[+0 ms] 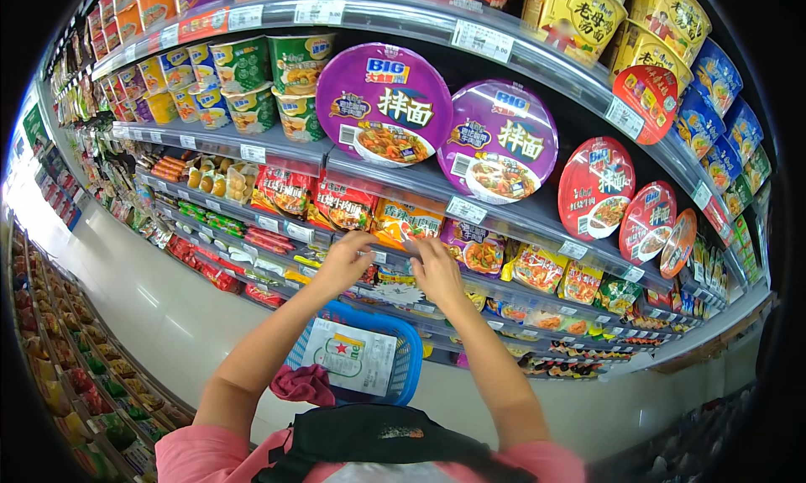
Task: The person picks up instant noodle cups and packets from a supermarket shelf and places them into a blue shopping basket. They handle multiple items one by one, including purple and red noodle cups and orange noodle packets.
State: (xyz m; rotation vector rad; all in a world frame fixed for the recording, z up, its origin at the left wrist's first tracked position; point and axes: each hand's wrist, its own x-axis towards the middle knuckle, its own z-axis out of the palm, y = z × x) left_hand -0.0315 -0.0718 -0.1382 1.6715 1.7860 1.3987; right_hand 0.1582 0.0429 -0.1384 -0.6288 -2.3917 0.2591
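Both bare hands reach to a shelf of bagged instant noodles. An orange packet of instant noodles (pixel 403 223) lies between them. At its lower left edge is my left hand (pixel 343 262), fingers bent, near a red noodle packet (pixel 345 202). My right hand (pixel 436 272) has its fingertips over the orange packet's lower right part, close to a purple noodle packet (pixel 475 247). Whether either hand grips the packet or only touches it cannot be made out. Below my forearms, a blue plastic basket (pixel 410 351) holds a white printed carton or sheet (pixel 349 357).
Large purple noodle bowls (pixel 384 105) and red noodle bowls (pixel 597 187) stand on the shelf above. A clear shelf lip with price tags (pixel 466 209) juts out over the hands. A crumpled maroon cloth (pixel 305 385) hangs at the basket. Another goods rack (pixel 82 382) lines the left.
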